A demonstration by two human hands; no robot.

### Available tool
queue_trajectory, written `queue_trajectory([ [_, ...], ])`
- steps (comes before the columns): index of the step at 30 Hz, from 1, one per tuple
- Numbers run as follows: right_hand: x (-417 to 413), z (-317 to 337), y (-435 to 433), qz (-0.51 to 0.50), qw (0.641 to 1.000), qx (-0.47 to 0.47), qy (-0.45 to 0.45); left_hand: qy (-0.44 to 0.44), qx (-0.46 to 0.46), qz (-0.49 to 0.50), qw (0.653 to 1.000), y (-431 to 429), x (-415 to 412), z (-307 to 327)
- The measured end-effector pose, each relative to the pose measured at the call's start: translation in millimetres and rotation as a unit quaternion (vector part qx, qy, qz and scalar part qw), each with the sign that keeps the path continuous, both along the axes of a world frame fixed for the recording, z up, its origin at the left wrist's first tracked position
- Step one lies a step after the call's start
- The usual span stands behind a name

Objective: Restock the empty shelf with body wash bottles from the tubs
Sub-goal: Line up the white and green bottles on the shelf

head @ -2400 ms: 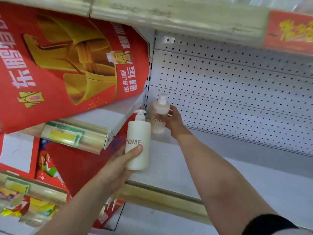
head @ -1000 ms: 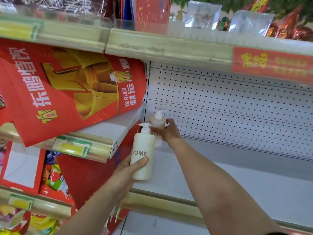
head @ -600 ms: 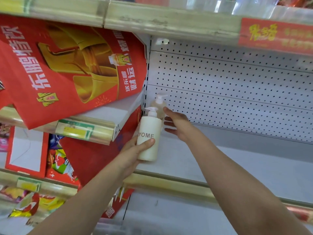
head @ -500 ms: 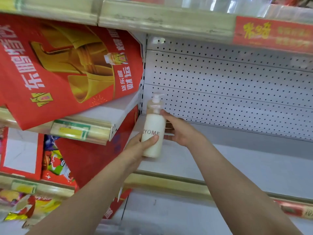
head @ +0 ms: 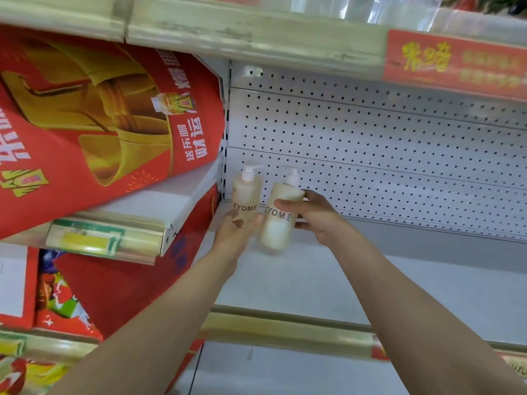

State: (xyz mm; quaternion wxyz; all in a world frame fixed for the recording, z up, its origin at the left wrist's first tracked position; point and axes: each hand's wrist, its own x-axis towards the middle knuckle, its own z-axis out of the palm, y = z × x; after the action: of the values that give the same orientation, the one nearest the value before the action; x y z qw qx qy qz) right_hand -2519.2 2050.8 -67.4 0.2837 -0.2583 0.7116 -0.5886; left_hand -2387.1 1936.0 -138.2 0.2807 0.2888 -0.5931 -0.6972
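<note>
White pegboard [head: 370,155] backs the shelf [head: 342,280], which runs bare and pale across the right half of the frame; a red promotional box [head: 99,124] crowds in from the upper left. Both body wash bottles are at the shelf's back left corner, just left of centre in the frame. The corner bottle [head: 246,195] stands upright near the pegboard, pump on top and label facing out. The second bottle [head: 278,232] is just beside it on the right and leans a little, its top tipped toward the right. Its base is blurred, so I cannot tell whether it has touched down.

To do this step well, I would say the second bottle wants straightening before it is let go. It should be set down close beside the first, label forward, without knocking its neighbour. Starting the row tight in the corner leaves the rest of the shelf free for more.

The right hand [head: 316,218] grips the second bottle from the right, thumb [head: 285,206] laid across the front above the lettering and fingers behind. The left hand [head: 233,238] curls round the lower part of the corner bottle and seems to steady it. No tubs are in view.
</note>
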Motion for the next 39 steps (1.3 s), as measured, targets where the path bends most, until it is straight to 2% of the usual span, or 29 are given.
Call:
queue_trajectory([
  [2,-14.7,-3.3,-9.0,-0.023,0.999,0.000,0.029,-0.015,-0.021,0.071,0.997,-12.5,-10.4,-1.3],
  [6,-40.7,-20.5,-22.9,-0.056,0.995,0.016,0.079,-0.035,-0.066,0.122,0.990,-28.7,-30.4,-3.5],
  [11,-56.7,-34.4,-33.6,-0.031,0.992,0.013,0.123,-0.074,-0.110,0.116,0.984,-43.3,-48.0,-14.1],
  [20,-70.3,-39.7,-39.2,0.061,0.987,0.029,0.144,-0.099,-0.124,0.136,0.978,-48.0,-53.4,-15.2],
  [26,-68.6,-42.4,-38.5,0.064,0.980,0.093,0.162,-0.128,-0.115,0.136,0.976,-37.6,-48.9,-4.8],
  [29,-49.8,-28.2,-25.6,0.009,0.975,0.112,0.193,-0.138,-0.116,0.139,0.974,-19.0,-40.4,9.7],
  [34,-6.7,14.3,13.1,-0.062,0.934,0.173,0.307,-0.170,-0.225,0.140,0.949,19.1,-8.3,47.1],
  [39,56.7,35.8,56.0,-0.055,0.877,0.206,0.431,-0.231,-0.375,0.114,0.890,53.9,46.7,76.6],
])
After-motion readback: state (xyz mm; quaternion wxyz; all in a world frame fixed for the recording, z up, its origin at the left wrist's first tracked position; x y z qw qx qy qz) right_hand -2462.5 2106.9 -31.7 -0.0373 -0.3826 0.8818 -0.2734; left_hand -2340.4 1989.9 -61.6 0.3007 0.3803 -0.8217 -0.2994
